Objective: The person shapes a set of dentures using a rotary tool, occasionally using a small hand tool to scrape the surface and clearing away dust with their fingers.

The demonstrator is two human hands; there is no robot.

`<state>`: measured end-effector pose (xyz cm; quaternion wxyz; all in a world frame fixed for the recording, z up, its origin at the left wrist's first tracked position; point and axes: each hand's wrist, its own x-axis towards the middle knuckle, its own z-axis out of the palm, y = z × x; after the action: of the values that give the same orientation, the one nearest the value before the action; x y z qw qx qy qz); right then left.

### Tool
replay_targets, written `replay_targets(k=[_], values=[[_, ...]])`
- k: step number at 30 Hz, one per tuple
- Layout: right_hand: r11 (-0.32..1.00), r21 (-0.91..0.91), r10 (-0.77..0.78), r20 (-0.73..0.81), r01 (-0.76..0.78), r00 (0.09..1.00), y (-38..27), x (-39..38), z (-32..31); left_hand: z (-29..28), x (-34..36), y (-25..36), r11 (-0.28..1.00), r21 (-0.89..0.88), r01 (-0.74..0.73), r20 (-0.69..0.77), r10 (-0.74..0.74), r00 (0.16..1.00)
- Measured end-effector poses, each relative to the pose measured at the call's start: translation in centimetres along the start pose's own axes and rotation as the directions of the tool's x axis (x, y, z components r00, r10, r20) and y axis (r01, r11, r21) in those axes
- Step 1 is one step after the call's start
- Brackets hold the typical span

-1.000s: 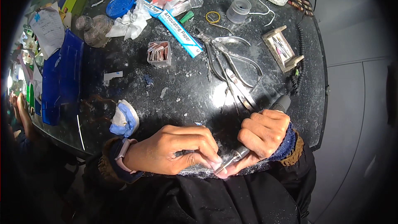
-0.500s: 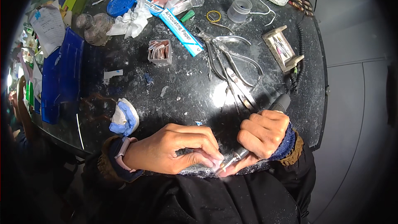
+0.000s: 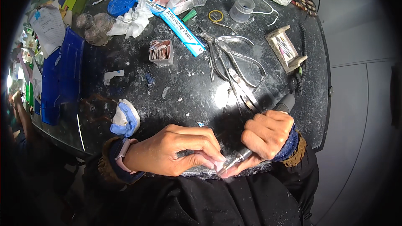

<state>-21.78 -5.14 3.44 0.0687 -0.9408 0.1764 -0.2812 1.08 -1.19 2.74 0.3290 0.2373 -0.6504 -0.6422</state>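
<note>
Near the table's front edge, my left hand (image 3: 178,148) pinches a small translucent pink piece (image 3: 219,167) between thumb and fingertips. Most of that piece is covered by the fingers, so its exact kind is unclear. My right hand (image 3: 268,136) is wrapped round a dark rotary handpiece (image 3: 285,103). Its thin bur (image 3: 228,166) points down and left and meets the pink piece, or nearly so; blur hides the contact. The right thumb stretches under the bur toward the left fingertips. A white plaster dental model (image 3: 133,115) with blue material on it lies beyond my left wrist.
Pliers and thin metal tools (image 3: 240,81) lie beyond my right hand, near a bur stand (image 3: 289,50). Farther off are a clear box of small sheets (image 3: 161,53), a blue-white packet (image 3: 182,31) and a plastic cup (image 3: 242,10). Blue trays (image 3: 69,71) stand left; another person's arm (image 3: 24,115) shows there.
The handpiece has tilted slightly in my right hand, and its bur has shifted a little down and left against the pink piece. My left hand stays nearly still. The other person's arm moved slightly.
</note>
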Motion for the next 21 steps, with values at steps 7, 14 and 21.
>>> replay_targets(k=[7, 14, 21], values=[[0.999, 0.015, -0.036, 0.011, 0.035, 0.999, 0.2, -0.3, 0.1, 0.1, 0.0, -0.2, 1.0, -0.01, -0.027, -0.019, 0.027, 0.999], [0.998, 0.032, -0.044, -0.014, 0.045, 0.999, 0.2, -0.7, 0.6, 0.0, 0.2, -0.1, 0.998, 0.012, -0.064, -0.018, 0.064, 0.998], [0.994, 0.029, -0.106, 0.031, 0.105, 0.994, 0.4, -0.9, 0.6, -0.1, 0.0, -0.1, 0.999, 0.001, -0.046, 0.018, 0.046, 0.999]])
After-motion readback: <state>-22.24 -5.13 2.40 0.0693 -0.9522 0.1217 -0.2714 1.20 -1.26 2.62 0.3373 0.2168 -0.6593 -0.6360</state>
